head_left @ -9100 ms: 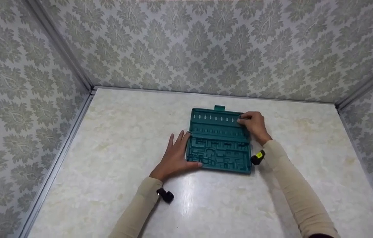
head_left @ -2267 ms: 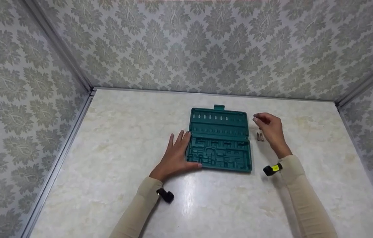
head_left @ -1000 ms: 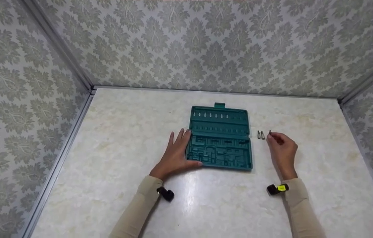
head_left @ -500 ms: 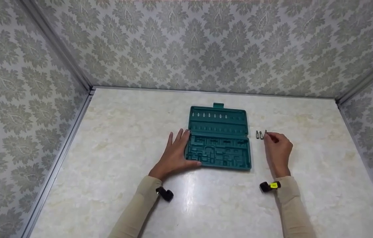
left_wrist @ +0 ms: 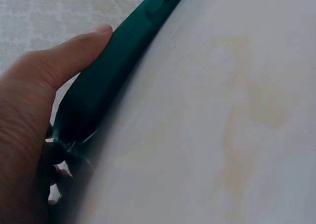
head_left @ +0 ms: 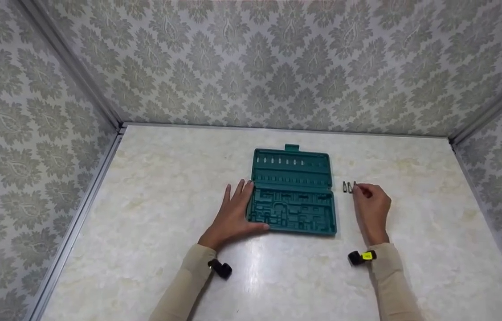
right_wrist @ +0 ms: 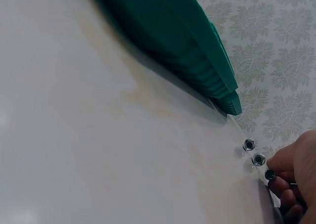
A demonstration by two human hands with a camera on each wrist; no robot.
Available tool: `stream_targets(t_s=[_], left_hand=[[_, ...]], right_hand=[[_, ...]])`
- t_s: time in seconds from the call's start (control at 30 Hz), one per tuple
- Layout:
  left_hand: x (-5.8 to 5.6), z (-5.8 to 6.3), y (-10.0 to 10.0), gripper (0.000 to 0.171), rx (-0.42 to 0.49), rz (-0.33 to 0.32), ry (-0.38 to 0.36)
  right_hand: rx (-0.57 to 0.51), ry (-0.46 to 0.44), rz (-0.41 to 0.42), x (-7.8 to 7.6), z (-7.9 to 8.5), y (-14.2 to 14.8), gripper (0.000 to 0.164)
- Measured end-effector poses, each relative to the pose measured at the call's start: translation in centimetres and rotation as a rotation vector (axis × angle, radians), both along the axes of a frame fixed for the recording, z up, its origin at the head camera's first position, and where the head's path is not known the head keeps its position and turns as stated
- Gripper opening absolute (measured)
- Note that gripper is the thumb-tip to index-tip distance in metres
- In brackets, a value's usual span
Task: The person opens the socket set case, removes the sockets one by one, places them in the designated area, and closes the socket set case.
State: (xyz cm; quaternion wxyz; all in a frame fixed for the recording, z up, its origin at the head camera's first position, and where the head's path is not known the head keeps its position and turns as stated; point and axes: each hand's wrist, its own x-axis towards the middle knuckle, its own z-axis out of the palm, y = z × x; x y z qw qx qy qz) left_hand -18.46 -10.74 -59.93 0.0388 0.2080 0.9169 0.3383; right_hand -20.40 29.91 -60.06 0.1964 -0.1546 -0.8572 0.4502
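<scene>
I see the right grip (head_left: pixel 372 205) pinching a metal piece (right_wrist: pixel 269 174), three o'clock of the green case (head_left: pixel 293 189) — left grip (head_left: pixel 229 216) spread against its eight o'clock.

From where I stand: lab-type recording booth (head_left: pixel 1 116). Evidence: damask-papered panels (head_left: pixel 259 67) on three sides, grey metal framing (head_left: pixel 71 62), marbled tabletop (head_left: pixel 166 169), wrist-worn cameras (head_left: pixel 220 269).
</scene>
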Motion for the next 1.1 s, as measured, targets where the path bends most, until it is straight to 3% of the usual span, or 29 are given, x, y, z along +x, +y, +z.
stream_targets(t_s=[0.2,0.77,1.0,1.1], left_hand=[[0.6,-0.1,0.0,0.141,0.016,0.003,-0.005],[0.3,-0.1,-0.3,0.141,0.016,-0.016,-0.003],[0.3,-0.1,-0.3,0.142,0.025,-0.007,-0.016],[0.3,-0.2,-0.3,0.141,0.024,-0.006,-0.016]], right_hand=[[0.006,0.013,0.019,0.5,0.0,0.0,0.023],[-0.003,-0.008,0.0,0.7,-0.3,-0.2,0.025],[-0.051,0.067,-0.006,0.3,0.5,-0.4,0.027],[-0.027,0.112,0.045,0.0,1.5,-0.9,0.024]])
